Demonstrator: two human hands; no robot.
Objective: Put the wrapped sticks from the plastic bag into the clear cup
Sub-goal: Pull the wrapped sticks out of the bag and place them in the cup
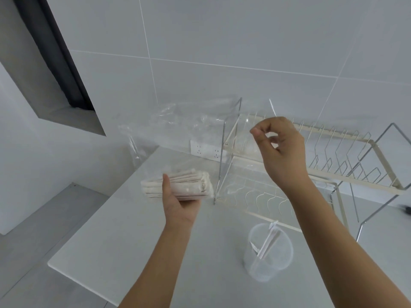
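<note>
My left hand (pixel 178 203) holds a thick bundle of paper-wrapped sticks (pixel 189 187) from below, palm up, over the white counter. The bundle lies inside the bottom of a clear plastic bag (pixel 189 130), which stretches up and to the right. My right hand (pixel 282 152) is raised in front of the rack, thumb and fingers pinched together on what looks like the bag's upper edge. The clear cup (pixel 278 263) stands upright on the counter near my right forearm. A couple of white wrapped sticks (pixel 268 241) lean inside it.
A two-tier wire dish rack (pixel 333 138) fills the right side, right behind the cup. A white wall outlet (pixel 206 150) sits at the back. The white counter (pixel 144 241) ends at a left front edge, with grey floor below. A small black object (pixel 407 210) lies at far right.
</note>
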